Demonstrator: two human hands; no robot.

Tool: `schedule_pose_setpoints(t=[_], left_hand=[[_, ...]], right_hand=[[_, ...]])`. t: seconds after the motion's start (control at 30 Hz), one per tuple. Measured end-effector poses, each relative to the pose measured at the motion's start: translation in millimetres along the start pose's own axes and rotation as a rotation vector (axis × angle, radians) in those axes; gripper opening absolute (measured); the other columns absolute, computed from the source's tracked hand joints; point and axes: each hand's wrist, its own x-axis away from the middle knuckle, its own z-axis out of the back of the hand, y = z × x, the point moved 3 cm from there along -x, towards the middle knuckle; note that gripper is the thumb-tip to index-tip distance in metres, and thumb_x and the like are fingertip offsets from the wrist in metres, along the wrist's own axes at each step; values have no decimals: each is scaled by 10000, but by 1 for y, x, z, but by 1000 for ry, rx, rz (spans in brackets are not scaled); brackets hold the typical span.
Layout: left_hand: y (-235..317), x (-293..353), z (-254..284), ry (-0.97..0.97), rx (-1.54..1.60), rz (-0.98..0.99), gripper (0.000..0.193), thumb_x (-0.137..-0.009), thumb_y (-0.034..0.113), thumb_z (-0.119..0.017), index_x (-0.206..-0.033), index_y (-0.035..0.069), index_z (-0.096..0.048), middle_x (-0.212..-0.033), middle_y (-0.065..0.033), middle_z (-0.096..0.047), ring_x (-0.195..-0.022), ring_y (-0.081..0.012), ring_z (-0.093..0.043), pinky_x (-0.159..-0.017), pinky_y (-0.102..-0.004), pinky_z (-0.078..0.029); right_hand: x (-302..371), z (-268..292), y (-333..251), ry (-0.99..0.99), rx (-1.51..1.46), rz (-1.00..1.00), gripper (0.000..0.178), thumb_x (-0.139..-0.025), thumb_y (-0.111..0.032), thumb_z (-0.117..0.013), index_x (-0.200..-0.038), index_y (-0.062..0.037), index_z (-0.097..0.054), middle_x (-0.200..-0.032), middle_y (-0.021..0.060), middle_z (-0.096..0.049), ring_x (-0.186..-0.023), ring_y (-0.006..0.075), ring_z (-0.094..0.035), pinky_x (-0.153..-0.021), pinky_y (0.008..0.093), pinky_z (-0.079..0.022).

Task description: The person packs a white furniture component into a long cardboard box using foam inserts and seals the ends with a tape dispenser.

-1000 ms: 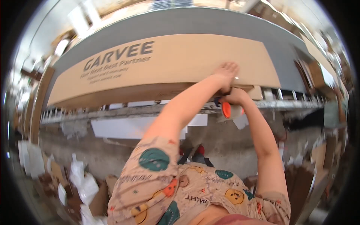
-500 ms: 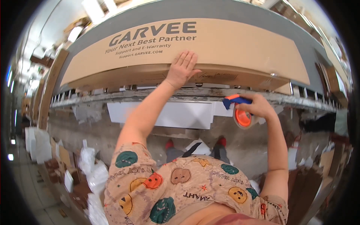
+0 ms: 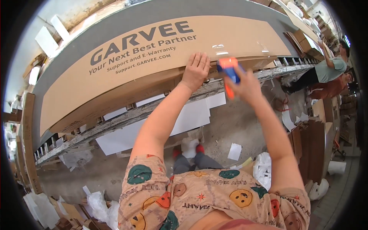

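Observation:
A long brown cardboard box (image 3: 226, 32) with dark printing lies across the grey-topped conveyor bench in front of me. My left hand (image 3: 196, 73) presses on the box's near top edge, its fingers stretched out flat. To the right of it, my right hand (image 3: 246, 87) grips a blue and orange tape dispenser (image 3: 231, 73), blurred by motion. The dispenser's head is at the box's near edge; I cannot tell whether it touches. Shiny clear tape (image 3: 218, 50) shows on the top face beside the dispenser and toward the right end.
Metal rollers (image 3: 283, 61) run along the bench's near side. White sheets (image 3: 191, 115) show beneath the bench. Two people (image 3: 331, 71) are at the far right. Stacked cardboard (image 3: 312, 145) stands at my right, and white plastic wrap (image 3: 100, 203) lies at the lower left.
My right hand has carried the tape dispenser up and left to the box's edge. The view has turned right, bringing two people in. My left hand stays on the box, and clear tape now shows on top.

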Motion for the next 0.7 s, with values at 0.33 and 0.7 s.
schedule_pose_setpoints(t=[0.33,0.7], left_hand=[[25,-49,-23,-472,181,-74,614,-750,209,-666,-1274,-24,-449,-1364,-185,-425,-1282,-324,-388,-1079,-410,-290],[-50,104,138,-32,-12,244,482,-766,156,-653,-1200,10,-503,-1266,-170,-500,-1209,-345,-457,-1037,-433,-354]], right_hand=[[-71,-80,37,-645,-169,-64,547,-629,-516,-667,-956,-80,-701,-975,215,-661,-901,312,-652,-802,402,-515],[-92,0,-36,-848,-1239,280,460,-769,-242,-670,-1137,25,-597,-955,56,-645,-838,136,-607,-725,254,-496]])
